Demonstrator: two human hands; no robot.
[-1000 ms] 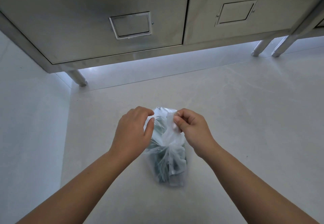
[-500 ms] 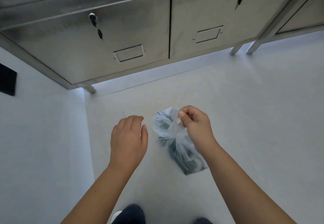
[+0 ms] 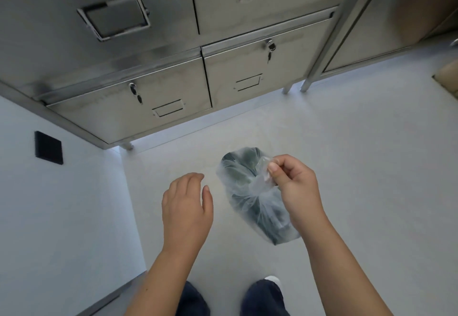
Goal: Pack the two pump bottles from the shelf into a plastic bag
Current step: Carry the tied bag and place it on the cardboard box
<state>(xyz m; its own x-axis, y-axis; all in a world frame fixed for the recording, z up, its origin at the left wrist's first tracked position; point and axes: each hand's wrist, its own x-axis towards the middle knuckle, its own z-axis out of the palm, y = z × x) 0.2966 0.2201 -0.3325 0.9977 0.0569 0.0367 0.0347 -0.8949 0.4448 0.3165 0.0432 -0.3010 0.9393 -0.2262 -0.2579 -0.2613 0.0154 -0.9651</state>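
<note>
At the bottom edge of the view, two dark trouser legs (image 3: 264,298) show, with a pale shoe tip (image 3: 272,279) by the right one. Above them, the left hand (image 3: 187,208) hangs palm down with its fingers loosely spread and nothing in it, just beside the plastic bag (image 3: 247,196) but not touching it. The right hand (image 3: 295,189) is closed, thumb and fingers pinching the gathered top of the bag, which hangs from that grip above the pale floor (image 3: 347,154). Dark shapes fill the bag through its cloudy film; these would be the pump bottles (image 3: 270,219), though their pumps cannot be made out. To the left runs a white wall (image 3: 62,216) bearing a small black plate (image 3: 48,147). Farther off stands a steel cabinet (image 3: 173,50) on short legs, its doors fitted with recessed label frames and locks, keys hanging from two of them. A cardboard box (image 3: 448,78) sits at the far right edge.
</note>
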